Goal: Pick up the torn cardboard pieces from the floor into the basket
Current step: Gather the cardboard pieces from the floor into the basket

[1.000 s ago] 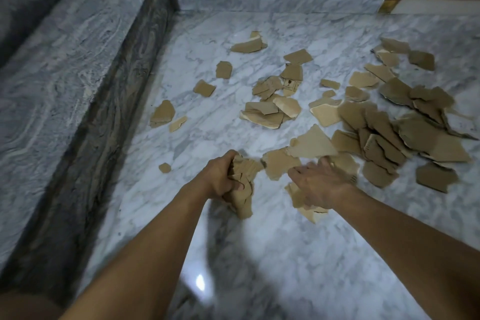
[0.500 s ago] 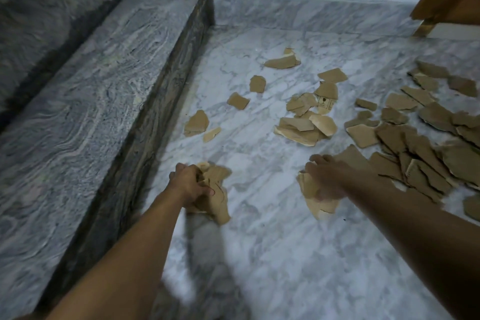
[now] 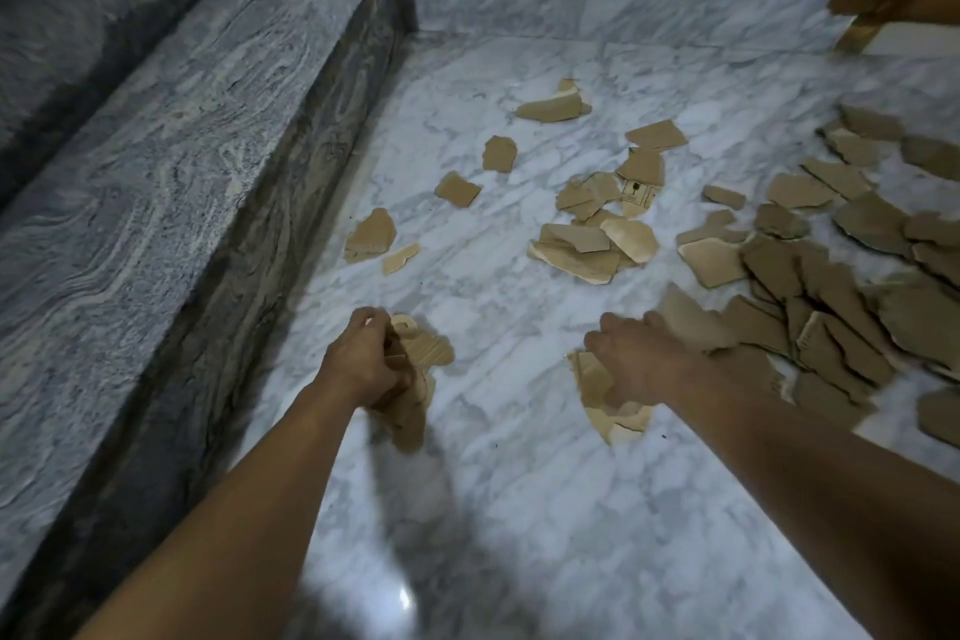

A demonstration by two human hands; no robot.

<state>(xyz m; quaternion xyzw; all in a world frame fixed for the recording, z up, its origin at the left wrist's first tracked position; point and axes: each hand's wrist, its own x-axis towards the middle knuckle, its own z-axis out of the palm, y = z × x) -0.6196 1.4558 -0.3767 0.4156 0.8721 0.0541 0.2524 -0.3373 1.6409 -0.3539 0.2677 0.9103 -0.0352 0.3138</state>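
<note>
Left grip (image 3: 363,359) is clenched round a crumpled wad of torn brown cardboard (image 3: 415,374), low over the white veined marble floor (image 3: 519,509). I bunch scraps in one fist, I'd say to cut trips. Right grip (image 3: 639,364) is palm-down, fingers curled on a stack of pale tan cardboard shards (image 3: 613,416), probably staying low to add another. Loose brown cardboard pieces (image 3: 831,307) lie mostly ahead and to the right, a few near the grey granite step (image 3: 208,146). Basket not in view. Most of the pickup looks undone.
</note>
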